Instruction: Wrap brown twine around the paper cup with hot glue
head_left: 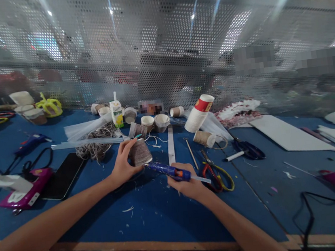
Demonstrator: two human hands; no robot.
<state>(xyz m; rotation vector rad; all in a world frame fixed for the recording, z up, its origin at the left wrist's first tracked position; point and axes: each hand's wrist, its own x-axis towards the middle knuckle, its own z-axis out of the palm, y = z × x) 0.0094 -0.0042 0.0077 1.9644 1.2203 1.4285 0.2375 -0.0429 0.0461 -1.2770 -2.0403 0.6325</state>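
My left hand [124, 162] is closed round a small paper cup [140, 151] wrapped in brown-grey yarn, held tilted above the blue table. In my right hand [186, 180] is a blue glue gun [168, 170], with a clear glue stick poking out of its back end. The gun's nozzle points left and meets the cup's lower edge or lies just beside it; I cannot tell which. Behind the cup lie a tangled heap of grey-brown yarn [96, 144] and several other cups, some wrapped in yarn [137, 130].
Scissors [216, 174] and a wooden stick [191, 153] lie right of my right hand, near a metal ruler [171, 145]. Stacked paper cups [198, 115] and a drink carton [116, 113] stand behind. A phone [64, 177] and a purple power strip [27, 189] with cables lie left.
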